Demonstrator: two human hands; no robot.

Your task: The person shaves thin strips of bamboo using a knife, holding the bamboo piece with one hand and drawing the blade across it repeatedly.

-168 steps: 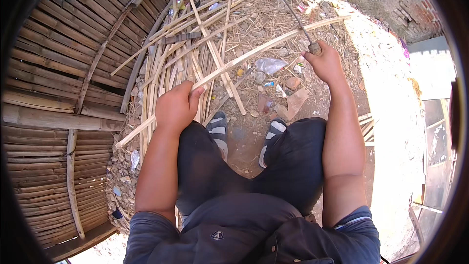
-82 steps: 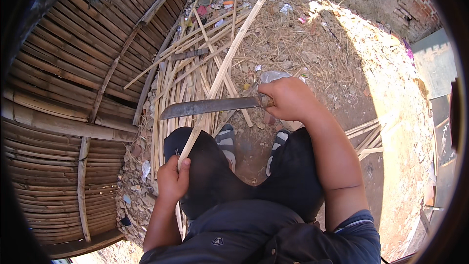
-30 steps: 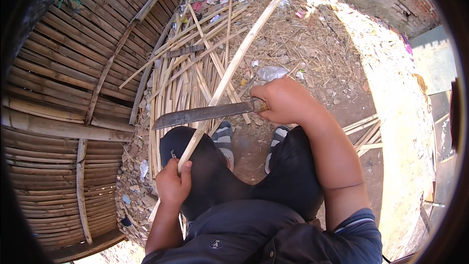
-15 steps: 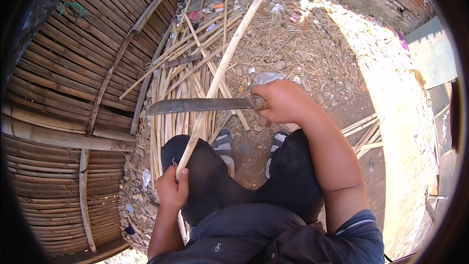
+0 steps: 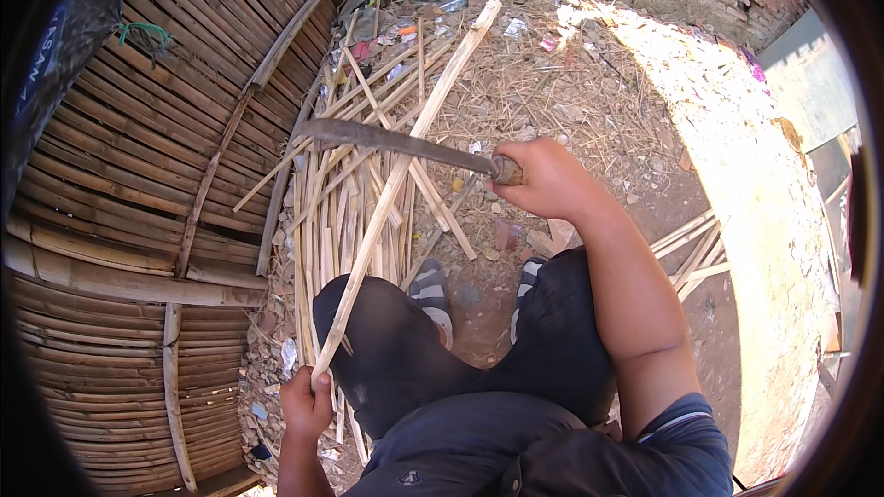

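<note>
Left hand: the left hand [image 5: 306,402] is low, just outside the bent left knee [image 5: 364,350], fingers closed around the near part of a pale split strip [image 5: 373,237], thumb upward against it.
Left forearm: it comes from the lower edge, pointing almost straight ahead.
Right hand: the right hand [image 5: 543,179] is clenched around the handle of a machete [image 5: 368,135], back of the hand uppermost, held out ahead of the right knee.
Right arm: bent at the elbow, its forearm [image 5: 635,285] slants forward and inward.
Strip: it slopes from the left hand away and to the right, its far end above the littered ground.
Blade: it points left, tip slightly farther ahead, crossing over the strip in view; whether they touch cannot be told. The tip is blurred.
Pile: more strips [image 5: 313,248] lie left of the feet, beside the bamboo wall [image 5: 101,175].
</note>
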